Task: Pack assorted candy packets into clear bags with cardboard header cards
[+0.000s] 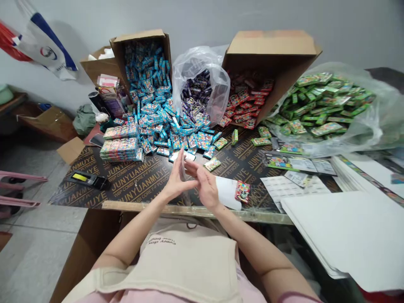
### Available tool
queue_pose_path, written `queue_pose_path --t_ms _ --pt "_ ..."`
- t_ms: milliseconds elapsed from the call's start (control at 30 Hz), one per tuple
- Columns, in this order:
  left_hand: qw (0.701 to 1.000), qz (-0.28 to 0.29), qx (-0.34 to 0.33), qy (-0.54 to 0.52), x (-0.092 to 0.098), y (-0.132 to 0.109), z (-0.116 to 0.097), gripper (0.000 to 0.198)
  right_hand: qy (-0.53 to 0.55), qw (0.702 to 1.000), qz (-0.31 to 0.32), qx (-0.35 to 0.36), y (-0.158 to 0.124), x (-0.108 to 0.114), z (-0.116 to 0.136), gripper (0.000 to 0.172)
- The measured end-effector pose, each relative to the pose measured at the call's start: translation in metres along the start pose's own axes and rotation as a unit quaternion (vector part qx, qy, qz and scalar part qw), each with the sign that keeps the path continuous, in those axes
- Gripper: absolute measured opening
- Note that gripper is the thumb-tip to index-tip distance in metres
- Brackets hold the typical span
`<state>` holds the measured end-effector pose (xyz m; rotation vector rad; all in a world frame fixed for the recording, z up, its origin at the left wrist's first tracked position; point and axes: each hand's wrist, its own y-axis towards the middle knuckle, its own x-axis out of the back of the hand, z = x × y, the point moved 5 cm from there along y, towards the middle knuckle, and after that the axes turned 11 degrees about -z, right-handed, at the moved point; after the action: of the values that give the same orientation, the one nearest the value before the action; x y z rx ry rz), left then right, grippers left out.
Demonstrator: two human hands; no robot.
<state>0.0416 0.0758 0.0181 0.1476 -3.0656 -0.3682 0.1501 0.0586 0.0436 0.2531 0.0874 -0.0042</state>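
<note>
My left hand (174,181) is raised over the front of the table, fingers straight and together, thumb reaching toward the other hand. Facing it, my right hand (205,187) has its fingertips close to the left palm. Between them is a thin, see-through piece of film (182,170), seen almost edge-on; its exact kind is unclear. Just beyond the hands lie a white card (189,156) and a small green box (212,164). To the right, a red box (242,192) rests at the edge of a white sheet (225,191).
Behind, blue boxes (158,120) spill from a carton (140,38). A clear bag (221,80) holds purple boxes, another carton (271,44) red ones, a large bag (383,118) green ones. Wrapped stacks (120,147) and a tape dispenser (89,180) lie left, white sheets (350,227) right.
</note>
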Motion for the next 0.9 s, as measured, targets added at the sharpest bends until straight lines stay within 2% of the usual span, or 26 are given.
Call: queue_pose_path --t_ms 33,100,167,233,333,400,500,600,700,767,833,900 --pt "0.998 0.023 0.040 -0.038 0.004 -0.003 0.005 0.094 -0.008 1.000 0.017 0.007 0.001 -0.001 -0.001 0.043" --pt "0.983 0.088 0.113 -0.111 0.008 -0.011 0.013 0.075 -0.058 0.997 0.002 0.048 0.010 0.007 -0.001 0.038" --pt "0.962 0.139 0.167 -0.164 0.011 -0.019 0.019 0.067 -0.104 0.989 -0.046 0.095 0.020 0.020 0.002 0.035" --pt "0.948 0.153 0.204 -0.190 0.012 -0.023 0.025 0.066 -0.128 0.985 -0.047 0.110 0.030 0.027 0.002 0.033" --pt "0.931 0.174 0.253 -0.197 0.012 -0.027 0.038 0.068 -0.138 0.986 0.031 0.084 0.040 0.026 -0.003 0.033" --pt "0.920 0.196 0.274 -0.199 0.012 -0.028 0.042 0.070 -0.144 0.981 0.096 0.086 0.043 0.024 -0.005 0.038" --pt "0.922 0.184 0.271 -0.206 0.016 -0.028 0.035 0.072 -0.185 0.955 0.202 0.117 0.041 0.021 -0.006 0.042" --pt "0.932 0.164 0.262 -0.189 0.019 -0.030 0.023 0.064 -0.249 0.929 0.251 0.112 0.037 0.023 -0.011 0.038" --pt "0.929 0.147 0.294 -0.168 0.017 -0.035 0.022 0.048 -0.257 0.929 0.251 0.088 0.036 0.025 -0.014 0.055" --pt "0.933 0.118 0.303 -0.155 0.018 -0.035 0.025 0.041 -0.215 0.945 0.235 0.078 0.037 0.025 -0.016 0.064" --pt "0.939 0.081 0.302 -0.143 0.021 -0.031 0.027 0.039 -0.175 0.969 0.155 0.074 0.042 0.029 -0.018 0.064" --pt "0.941 0.044 0.306 -0.139 0.027 -0.027 0.028 0.039 -0.139 0.988 0.033 0.054 0.046 0.039 -0.025 0.066"
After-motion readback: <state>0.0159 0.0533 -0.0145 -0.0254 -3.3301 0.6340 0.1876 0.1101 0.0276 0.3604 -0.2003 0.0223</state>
